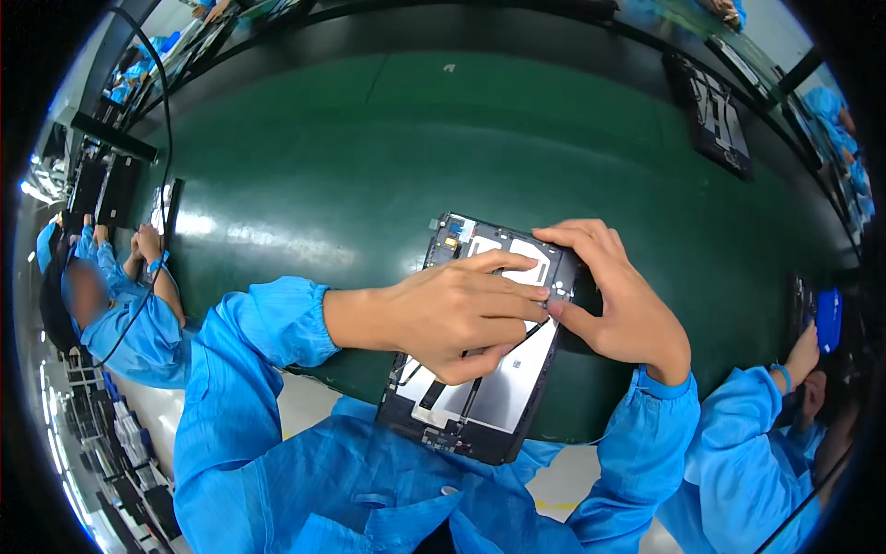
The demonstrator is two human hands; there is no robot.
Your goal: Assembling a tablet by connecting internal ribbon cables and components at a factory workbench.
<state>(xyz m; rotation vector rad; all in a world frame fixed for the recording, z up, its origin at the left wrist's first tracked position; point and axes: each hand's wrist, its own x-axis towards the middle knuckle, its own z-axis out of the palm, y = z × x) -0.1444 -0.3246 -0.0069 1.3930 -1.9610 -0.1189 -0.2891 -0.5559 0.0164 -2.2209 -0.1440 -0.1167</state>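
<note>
An opened black tablet with a silver inner plate and flat cables lies on the near edge of the green conveyor belt. My left hand rests across its upper half, fingers pressing on the inner plate near the top right. My right hand grips the tablet's top right corner, thumb meeting my left fingertips. Both my sleeves are blue.
A person in blue sits at the left with black devices on a side bench. Another person in blue works at the right. A black device panel lies at the belt's far right.
</note>
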